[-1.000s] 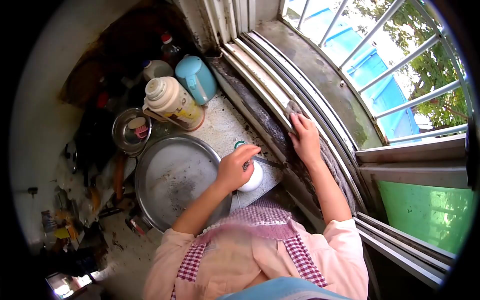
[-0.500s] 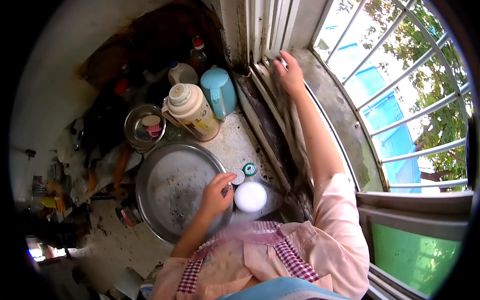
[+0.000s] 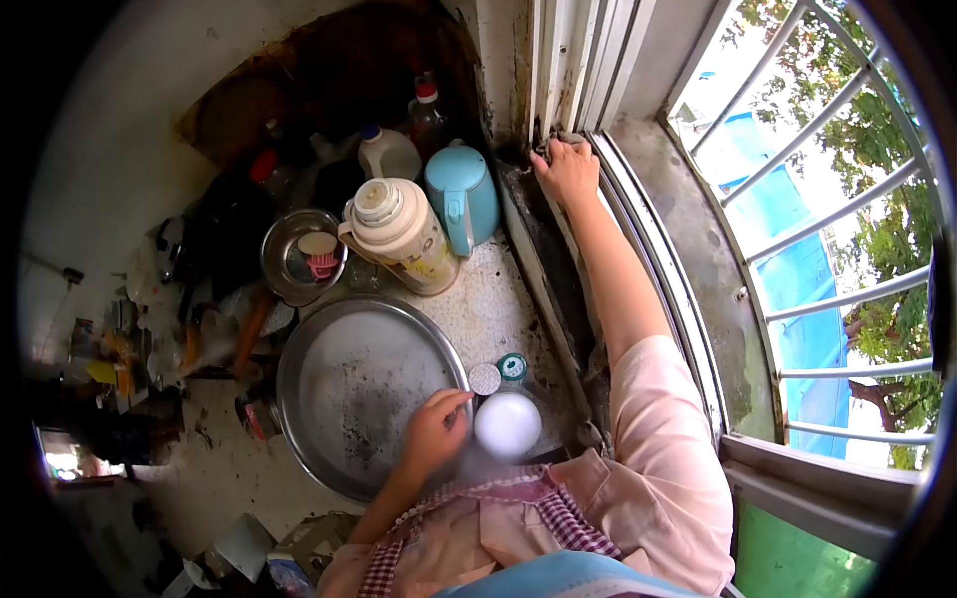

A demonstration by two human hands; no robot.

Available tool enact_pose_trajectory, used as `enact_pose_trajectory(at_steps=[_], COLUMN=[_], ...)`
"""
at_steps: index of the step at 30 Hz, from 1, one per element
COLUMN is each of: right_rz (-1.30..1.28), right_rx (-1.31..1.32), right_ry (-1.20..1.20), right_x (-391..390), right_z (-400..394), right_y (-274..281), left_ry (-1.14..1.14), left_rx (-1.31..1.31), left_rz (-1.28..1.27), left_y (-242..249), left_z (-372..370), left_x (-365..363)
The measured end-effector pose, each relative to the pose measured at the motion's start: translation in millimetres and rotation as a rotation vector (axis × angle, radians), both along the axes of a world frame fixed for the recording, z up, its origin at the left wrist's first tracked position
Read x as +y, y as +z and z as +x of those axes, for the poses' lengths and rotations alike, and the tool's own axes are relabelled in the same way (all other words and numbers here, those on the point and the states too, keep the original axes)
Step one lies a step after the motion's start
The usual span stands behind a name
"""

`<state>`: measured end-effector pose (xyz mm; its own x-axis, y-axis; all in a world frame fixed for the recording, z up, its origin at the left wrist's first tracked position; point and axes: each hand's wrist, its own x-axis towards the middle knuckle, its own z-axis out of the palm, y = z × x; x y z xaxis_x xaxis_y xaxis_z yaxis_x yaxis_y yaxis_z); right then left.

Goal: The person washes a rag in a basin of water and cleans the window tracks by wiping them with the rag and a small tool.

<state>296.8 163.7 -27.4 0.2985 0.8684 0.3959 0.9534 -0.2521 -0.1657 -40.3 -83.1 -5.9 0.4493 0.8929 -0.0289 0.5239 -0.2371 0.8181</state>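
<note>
My right hand is at the far end of the window track, its fingers curled down over something greyish that I cannot make out. My left hand is closed above the right rim of a wide round metal tray, with something small and dark between its fingers. The tray's bottom has dark specks. Just right of this hand are a round white object, a small pale round lid and a green-rimmed round item.
Behind the tray stand a cream thermos, a blue kettle, a white jug and a metal bowl holding a pink brush. Window bars are on the right. Clutter fills the left side.
My right hand has lowered onto the end of the track, its fingers now bent down. My left hand stays closed near the tray rim. The camera view has shifted slightly.
</note>
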Motion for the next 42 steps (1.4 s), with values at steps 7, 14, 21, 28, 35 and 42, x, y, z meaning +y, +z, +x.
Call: enact_pose_trajectory(at_steps=[7, 14, 21, 28, 35, 42], right_rz=[0.055, 0.421, -0.116, 0.252, 0.028, -0.051], right_rx=[0.093, 0.514, 0.372, 0.027, 0.131, 0.204], right_ry=[-0.004, -0.010, 0.002, 0.062, 0.099, -0.051], right_x=[-89, 14, 27, -39, -9, 21], right_z=[-3, 7, 12, -17, 12, 17], right_y=[9, 5, 4, 3, -1, 7], left_ry=[-0.047, -0.002, -0.037, -0.019, 0.018, -0.066], left_rx=[-0.023, 0.046, 0.049, 0.052, 0.087, 0.020], left_rz=[0.036, 0.039, -0.011, 0.053, 0.082, 0.102], left_y=[-8, -1, -4, 4, -4, 9], left_z=[-21, -19, -2, -13, -24, -6], left_x=[-2, 10, 6, 10, 8, 10])
